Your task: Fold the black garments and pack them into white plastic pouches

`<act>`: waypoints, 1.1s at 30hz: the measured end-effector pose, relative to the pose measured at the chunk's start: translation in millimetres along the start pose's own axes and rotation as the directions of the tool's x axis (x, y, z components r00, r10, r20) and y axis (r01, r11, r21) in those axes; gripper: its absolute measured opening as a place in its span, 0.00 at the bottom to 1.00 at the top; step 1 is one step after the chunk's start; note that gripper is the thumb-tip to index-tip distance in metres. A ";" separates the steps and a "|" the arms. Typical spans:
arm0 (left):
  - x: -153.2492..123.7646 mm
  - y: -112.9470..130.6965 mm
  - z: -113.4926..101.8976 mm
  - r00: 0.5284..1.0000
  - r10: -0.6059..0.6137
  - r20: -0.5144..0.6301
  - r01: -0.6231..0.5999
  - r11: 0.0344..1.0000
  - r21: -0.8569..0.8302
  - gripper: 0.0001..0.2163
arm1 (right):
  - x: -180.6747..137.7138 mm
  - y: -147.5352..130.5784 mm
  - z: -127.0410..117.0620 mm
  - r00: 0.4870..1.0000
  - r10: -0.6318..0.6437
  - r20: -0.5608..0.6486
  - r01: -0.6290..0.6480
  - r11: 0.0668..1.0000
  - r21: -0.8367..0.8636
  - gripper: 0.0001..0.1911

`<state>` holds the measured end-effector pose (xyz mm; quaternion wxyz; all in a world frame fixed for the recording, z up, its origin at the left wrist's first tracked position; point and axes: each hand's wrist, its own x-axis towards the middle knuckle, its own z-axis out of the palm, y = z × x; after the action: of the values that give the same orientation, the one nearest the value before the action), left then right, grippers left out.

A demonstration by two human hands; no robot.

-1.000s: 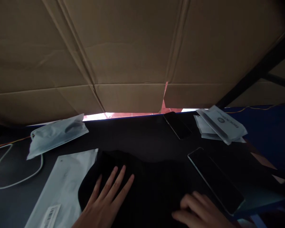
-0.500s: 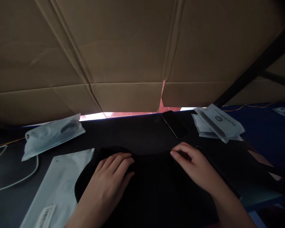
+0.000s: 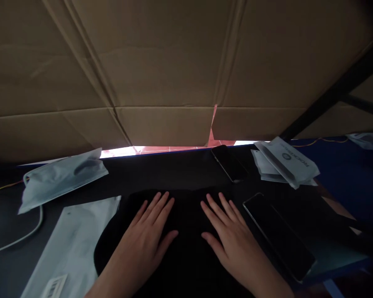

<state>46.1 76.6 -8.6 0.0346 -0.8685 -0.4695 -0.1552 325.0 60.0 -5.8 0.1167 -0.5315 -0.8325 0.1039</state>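
Observation:
A black cloth piece (image 3: pixel 186 248) lies spread on the dark tabletop in front of me; its kind is hard to make out in the dim light. My left hand (image 3: pixel 149 227) rests flat on its left part, fingers stretched forward. On the right part lies my right hand (image 3: pixel 226 227), palm down with the fingers spread. Just right of that hand is a black phone (image 3: pixel 279 236). A frosted plastic bag (image 3: pixel 77 240) with a barcode label (image 3: pixel 55 285) lies left of the cloth, partly against its edge.
Farther back are a second phone (image 3: pixel 228 162), printed frosted bags (image 3: pixel 290 161) at right and another frosted bag (image 3: pixel 64 176) at left. A white cable (image 3: pixel 34 231) curves on the left. Behind the table hangs a cardboard sheet (image 3: pixel 168 74), with a dark metal bar (image 3: pixel 326 95) at right.
Both hands have flattened onto the black cloth. My right hand has let go of its pinch at the cloth's far edge and moved left, uncovering the near phone.

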 end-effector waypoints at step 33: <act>48.9 -39.4 -60.1 0.982 -0.185 0.038 0.175 0.966 0.190 0.13 | 50.5 38.7 -45.0 0.955 0.066 -0.291 -0.103 0.988 -0.116 0.06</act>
<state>24.3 125.5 59.9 0.0882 -0.8191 -0.5597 -0.0894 351.4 124.1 29.8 0.1965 -0.5826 -0.7883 -0.0234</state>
